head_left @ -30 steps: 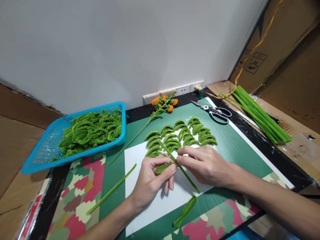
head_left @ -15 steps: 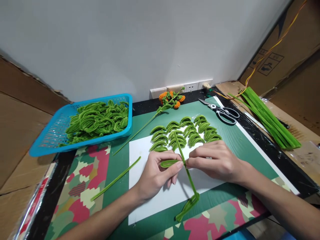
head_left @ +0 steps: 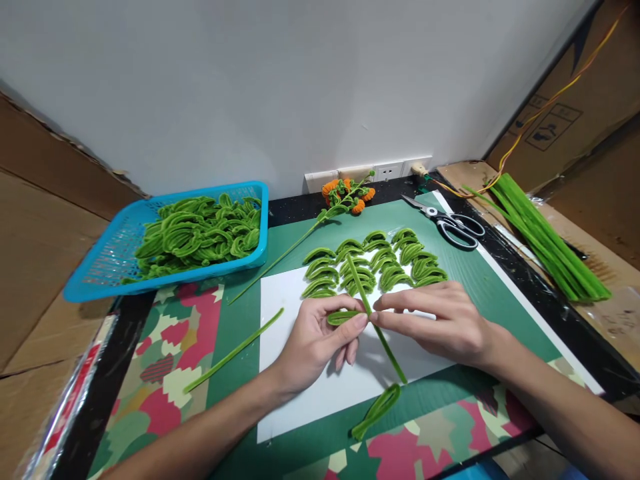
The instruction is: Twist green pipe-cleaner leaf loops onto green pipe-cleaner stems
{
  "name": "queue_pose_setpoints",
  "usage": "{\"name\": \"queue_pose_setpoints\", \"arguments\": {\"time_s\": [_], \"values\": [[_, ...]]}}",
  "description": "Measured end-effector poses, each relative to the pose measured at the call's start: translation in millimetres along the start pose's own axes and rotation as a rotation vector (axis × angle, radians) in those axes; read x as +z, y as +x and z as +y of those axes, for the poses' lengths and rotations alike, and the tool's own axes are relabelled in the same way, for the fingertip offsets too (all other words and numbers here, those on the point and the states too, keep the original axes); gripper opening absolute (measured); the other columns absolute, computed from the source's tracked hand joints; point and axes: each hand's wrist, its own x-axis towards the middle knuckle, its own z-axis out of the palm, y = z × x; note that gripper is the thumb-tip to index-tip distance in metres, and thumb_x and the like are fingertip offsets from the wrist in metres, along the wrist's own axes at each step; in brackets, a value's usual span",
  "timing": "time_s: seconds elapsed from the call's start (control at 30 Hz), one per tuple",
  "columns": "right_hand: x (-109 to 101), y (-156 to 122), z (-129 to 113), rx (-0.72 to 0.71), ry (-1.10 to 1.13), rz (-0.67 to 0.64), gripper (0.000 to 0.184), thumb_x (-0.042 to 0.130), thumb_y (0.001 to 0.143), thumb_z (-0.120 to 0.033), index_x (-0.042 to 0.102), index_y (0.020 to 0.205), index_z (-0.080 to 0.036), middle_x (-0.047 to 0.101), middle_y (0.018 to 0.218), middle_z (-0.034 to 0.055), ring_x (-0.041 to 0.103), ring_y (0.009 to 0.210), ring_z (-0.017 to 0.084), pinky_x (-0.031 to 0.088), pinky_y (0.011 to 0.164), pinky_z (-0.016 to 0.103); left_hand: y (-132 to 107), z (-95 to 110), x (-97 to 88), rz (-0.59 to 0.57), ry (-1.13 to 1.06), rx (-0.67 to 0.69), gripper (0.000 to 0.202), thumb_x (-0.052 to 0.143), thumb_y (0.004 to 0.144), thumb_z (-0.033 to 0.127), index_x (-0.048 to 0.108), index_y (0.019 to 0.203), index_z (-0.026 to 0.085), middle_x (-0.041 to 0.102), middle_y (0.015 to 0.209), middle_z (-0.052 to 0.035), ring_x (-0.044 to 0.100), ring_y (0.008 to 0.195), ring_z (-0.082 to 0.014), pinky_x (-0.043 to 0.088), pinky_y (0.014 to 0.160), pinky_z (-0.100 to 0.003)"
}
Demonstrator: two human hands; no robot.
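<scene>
Head view: left hand pinches a folded green pipe-cleaner leaf, right hand pinches a straight green pipe-cleaner stem; finished leaf rows lie at twelve o'clock, joining seemingly barely begun.

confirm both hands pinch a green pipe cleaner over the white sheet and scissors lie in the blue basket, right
Scissors wrong: the head view shows them on the green mat, not in the blue basket. Left hand and right hand pinch the pipe cleaner over the white sheet.
</scene>
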Motion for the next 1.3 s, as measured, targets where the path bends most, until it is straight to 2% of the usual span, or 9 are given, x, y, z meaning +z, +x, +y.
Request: {"name": "queue_pose_setpoints", "arguments": {"time_s": [0.17, 0.3, 0.5, 0.67, 0.83, 0.97, 1.1, 1.17, 1.3], "values": [[-3, -1, 4, -0.020, 0.005, 0.031, 0.020, 0.056, 0.110, -0.012, 0.075, 0.116, -0.014, 0.083, 0.106, 0.0109, 0.082, 0.089, 0.017, 0.063, 0.070, 0.025, -2, -4, 2.5, -0.054, 0.016, -0.015, 0.031, 0.071, 0.104, 0.049, 0.060, 0.108, 0.020, 0.064, 0.059, 0.0051, 0.053, 0.041, -0.0089, 0.040, 0.043, -0.017], [-4, -3, 4, -0.028, -0.016, -0.029, 0.022, 0.060, 0.106, -0.010, 0.075, 0.123, -0.015, 0.083, 0.107, 0.0108, 0.081, 0.087, 0.017, 0.063, 0.070, 0.026, -4, -6, 3.8, -0.073, 0.047, -0.025, 0.030, 0.068, 0.106, 0.049, 0.058, 0.110, 0.021, 0.061, 0.058, 0.0071, 0.050, 0.041, -0.0085, 0.037, 0.043, -0.017], [-5, -4, -1, -0.054, -0.037, -0.078, 0.021, 0.056, 0.108, -0.011, 0.074, 0.119, -0.012, 0.082, 0.104, 0.0116, 0.079, 0.081, 0.017, 0.059, 0.064, 0.027, -4, -7, 3.4, -0.049, 0.053, 0.015, 0.030, 0.074, 0.102, 0.048, 0.062, 0.106, 0.020, 0.060, 0.056, 0.0062, 0.054, 0.040, -0.0098, 0.037, 0.040, -0.017], [1, -5, -6, -0.093, -0.042, -0.011, 0.038, 0.038, 0.112, -0.014, 0.075, 0.121, -0.012, 0.082, 0.106, 0.0126, 0.079, 0.082, 0.020, 0.060, 0.061, 0.031, -5, -2, 3.5, -0.046, 0.019, 0.077, 0.027, 0.080, 0.098, 0.042, 0.068, 0.098, 0.018, 0.062, 0.062, 0.0038, 0.062, 0.045, -0.0117, 0.046, 0.044, -0.020], [-7, 0, -10, -0.160, -0.081, -0.037, 0.040, 0.037, 0.109, -0.013, 0.075, 0.121, -0.011, 0.083, 0.106, 0.0149, 0.078, 0.081, 0.022, 0.060, 0.058, 0.034, -9, 6, 4.6, -0.042, 0.074, 0.145, 0.020, 0.078, 0.100, 0.035, 0.071, 0.096, 0.017, 0.067, 0.067, 0.0005, 0.064, 0.046, -0.0121, 0.050, 0.047, -0.023], [-4, 1, -18, -0.053, -0.054, -0.012, 0.033, 0.041, 0.109, -0.012, 0.072, 0.121, -0.010, 0.082, 0.106, 0.0163, 0.078, 0.083, 0.022, 0.061, 0.063, 0.034, -13, 11, 4.8, 0.046, 0.330, 0.375, 0.007, 0.071, 0.103, 0.020, 0.075, 0.098, 0.017, 0.070, 0.069, -0.0008, 0.066, 0.054, -0.0139, 0.054, 0.057, -0.026], [17, 3, -29, 0.077, 0.015, 0.210, 0.020, 0.056, 0.104, -0.006, 0.071, 0.116, -0.011, 0.080, 0.101, 0.0140, 0.075, 0.082, 0.019, 0.060, 0.066, 0.030, -14, 14, 3.1, 0.119, 0.595, 0.736, 0.020, 0.071, 0.095, 0.003, 0.076, 0.106, 0.018, 0.074, 0.074, -0.0025, 0.069, 0.071, -0.0173, 0.057, 0.069, -0.029], [24, 6, -35, 0.198, 0.113, 0.256, 0.017, 0.059, 0.103, -0.005, 0.070, 0.112, -0.015, 0.077, 0.096, 0.0103, 0.072, 0.080, 0.018, 0.057, 0.063, 0.029, -14, 14, 0.8, 0.142, 0.692, 0.864, 0.028, 0.070, 0.093, -0.001, 0.075, 0.113, 0.018, 0.076, 0.082, -0.0048, 0.070, 0.071, -0.0171, 0.058, 0.067, -0.028], [26, 14, -43, 0.491, 0.458, 0.224, 0.010, 0.062, 0.102, -0.012, 0.069, 0.099, -0.018, 0.069, 0.088, 0.0052, 0.065, 0.076, 0.016, 0.054, 0.063, 0.029, -17, 15, -6.3, 0.183, 1.015, 1.050, 0.032, 0.069, 0.091, -0.003, 0.075, 0.116, 0.015, 0.080, 0.091, -0.0084, 0.076, 0.074, -0.0182, 0.060, 0.067, -0.025]]}}
